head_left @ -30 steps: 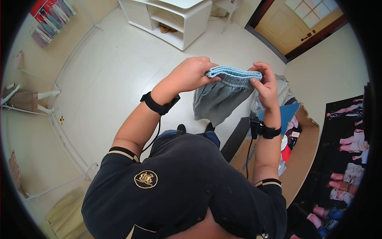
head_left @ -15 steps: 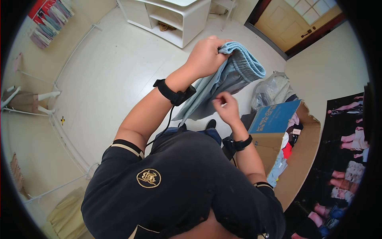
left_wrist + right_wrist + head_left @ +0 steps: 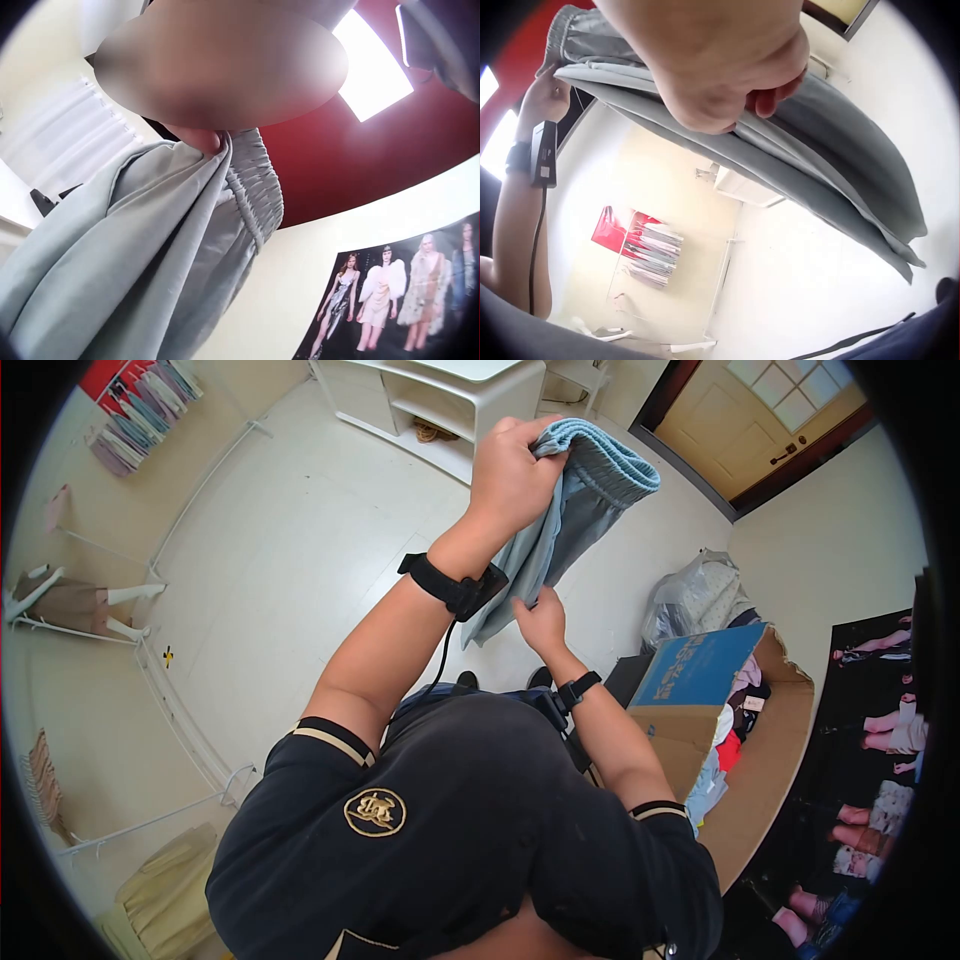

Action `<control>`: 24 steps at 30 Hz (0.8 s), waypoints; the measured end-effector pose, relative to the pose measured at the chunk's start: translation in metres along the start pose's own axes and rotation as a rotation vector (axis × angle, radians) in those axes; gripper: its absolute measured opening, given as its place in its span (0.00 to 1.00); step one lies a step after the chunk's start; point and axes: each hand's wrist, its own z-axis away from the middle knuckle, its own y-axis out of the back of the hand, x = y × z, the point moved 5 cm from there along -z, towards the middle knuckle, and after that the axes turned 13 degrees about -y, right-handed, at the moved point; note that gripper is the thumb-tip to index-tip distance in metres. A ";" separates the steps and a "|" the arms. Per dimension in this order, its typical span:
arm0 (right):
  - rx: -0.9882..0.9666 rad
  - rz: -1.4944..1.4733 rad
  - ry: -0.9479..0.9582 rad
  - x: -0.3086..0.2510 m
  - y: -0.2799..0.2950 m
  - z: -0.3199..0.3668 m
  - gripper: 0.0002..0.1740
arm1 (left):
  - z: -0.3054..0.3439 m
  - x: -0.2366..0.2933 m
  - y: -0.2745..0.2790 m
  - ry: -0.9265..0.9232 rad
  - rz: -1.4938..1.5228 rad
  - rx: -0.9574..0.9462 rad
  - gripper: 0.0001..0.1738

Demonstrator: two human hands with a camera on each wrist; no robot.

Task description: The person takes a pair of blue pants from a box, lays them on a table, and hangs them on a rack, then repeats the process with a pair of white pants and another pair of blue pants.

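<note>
Basically, bare floor (image 3: 280, 560) at L gives open room, then L hand (image 3: 515, 475) grips the waistband (image 3: 630, 477) of the grey-blue garment (image 3: 580, 515) mid-air, w/ R hand (image 3: 543, 624) pinching its lower folds (image 3: 500, 595), which might slip or bunch if pinched loosely, or snag on an edge of the cardboard box (image 3: 672, 738) at R if swung wide.

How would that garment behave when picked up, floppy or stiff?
The garment is probably floppy: its cloth hangs in loose folds below the left hand. The gathered waistband looks elastic, so it may stretch if pulled. It's likely light for its size, as the fabric looks thin.
</note>
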 end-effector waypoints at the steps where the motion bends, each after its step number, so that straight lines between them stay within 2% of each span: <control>1: 0.030 0.014 0.049 -0.006 -0.004 -0.003 0.22 | 0.002 -0.001 -0.001 -0.016 0.011 0.029 0.15; 2: 0.060 0.028 0.097 -0.012 -0.008 -0.005 0.24 | 0.003 -0.003 -0.005 -0.015 0.011 0.028 0.15; 5: 0.080 0.098 0.040 -0.012 -0.031 -0.021 0.30 | 0.008 -0.008 -0.010 0.025 0.040 0.049 0.15; 7: 0.130 0.088 0.045 -0.015 -0.034 -0.028 0.28 | 0.008 -0.008 -0.013 0.040 -0.006 0.039 0.15; 9: 0.142 0.032 -0.094 -0.008 -0.034 -0.035 0.25 | 0.008 -0.008 -0.013 0.035 -0.003 0.034 0.15; 10: 0.144 0.032 -0.096 -0.004 -0.035 -0.038 0.25 | 0.008 -0.008 -0.013 0.033 -0.002 0.034 0.14; 12: 0.203 -0.008 -0.084 0.002 -0.032 -0.039 0.19 | 0.009 -0.010 -0.014 0.060 0.005 0.038 0.14; 17: 0.133 0.068 -0.104 0.033 -0.001 -0.023 0.13 | 0.013 -0.033 -0.011 0.034 -0.098 0.053 0.11; 20: 0.082 0.072 -0.128 0.065 0.011 -0.014 0.12 | 0.024 -0.062 -0.007 0.318 -0.120 -0.052 0.12; 21: 0.089 0.095 -0.153 0.072 0.015 -0.011 0.12 | 0.027 -0.064 -0.007 0.314 -0.114 -0.056 0.12; 23: 0.103 0.121 -0.191 0.083 0.015 -0.010 0.12 | 0.043 -0.075 -0.013 0.467 0.061 -0.056 0.14; 24: 0.070 0.184 -0.202 0.087 0.011 -0.008 0.12 | 0.046 -0.074 -0.016 0.484 0.118 -0.050 0.16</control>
